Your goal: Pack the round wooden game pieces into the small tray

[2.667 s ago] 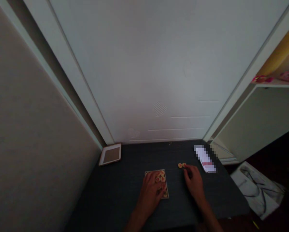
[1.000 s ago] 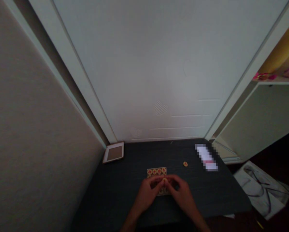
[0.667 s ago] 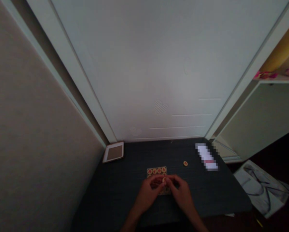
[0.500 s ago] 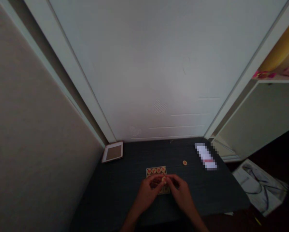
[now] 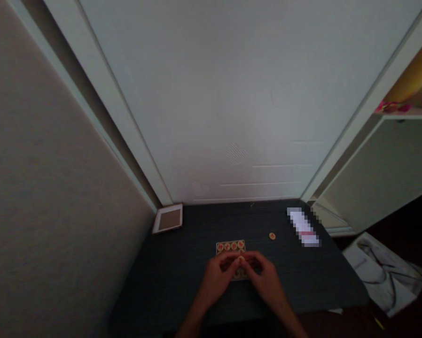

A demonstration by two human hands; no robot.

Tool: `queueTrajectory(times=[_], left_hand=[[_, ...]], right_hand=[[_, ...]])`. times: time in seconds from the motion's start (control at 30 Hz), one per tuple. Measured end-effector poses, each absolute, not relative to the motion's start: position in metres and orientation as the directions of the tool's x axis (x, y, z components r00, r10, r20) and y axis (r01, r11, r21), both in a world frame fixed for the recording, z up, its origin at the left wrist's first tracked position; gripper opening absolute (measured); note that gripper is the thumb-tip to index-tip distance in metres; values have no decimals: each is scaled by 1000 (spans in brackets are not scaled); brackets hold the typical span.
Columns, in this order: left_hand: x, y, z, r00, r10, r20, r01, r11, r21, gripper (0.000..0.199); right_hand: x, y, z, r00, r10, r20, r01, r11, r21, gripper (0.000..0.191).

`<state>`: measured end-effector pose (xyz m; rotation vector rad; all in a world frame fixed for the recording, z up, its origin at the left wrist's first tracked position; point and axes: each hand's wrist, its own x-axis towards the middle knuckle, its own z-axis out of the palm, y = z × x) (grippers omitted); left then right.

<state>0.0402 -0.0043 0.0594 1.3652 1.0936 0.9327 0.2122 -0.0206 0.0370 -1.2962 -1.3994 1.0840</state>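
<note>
My left hand and my right hand meet fingertip to fingertip over a small tray of round wooden pieces with red marks. Between the fingertips of both hands is a small round piece, mostly covered by the fingers. A row of pieces shows along the tray's far edge; the hands hide much of the rest. One loose round piece lies on the dark table to the right of the tray.
A framed box lid or picture sits at the table's back left corner. A blurred white item lies at the right on the dark table. Beyond the right edge is a white box with cables.
The fingertips have closed further around the small piece, so less of it shows. The whole view has shifted slightly.
</note>
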Motion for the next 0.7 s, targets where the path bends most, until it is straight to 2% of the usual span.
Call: queueTrajectory(times=[0.3, 0.47, 0.7], left_hand=[[30, -4, 54, 189, 977, -97, 182, 62, 981, 30], [20, -3, 54, 156, 981, -111, 202, 79, 976, 34], [15, -9, 54, 175, 979, -108, 422, 25, 906, 42]], right_hand=[[214, -21, 29, -13, 997, 75, 210, 76, -975, 30], [225, -24, 24, -18, 995, 95, 274, 97, -957, 31], [231, -30, 10, -5, 1000, 20, 245, 21, -969, 33]])
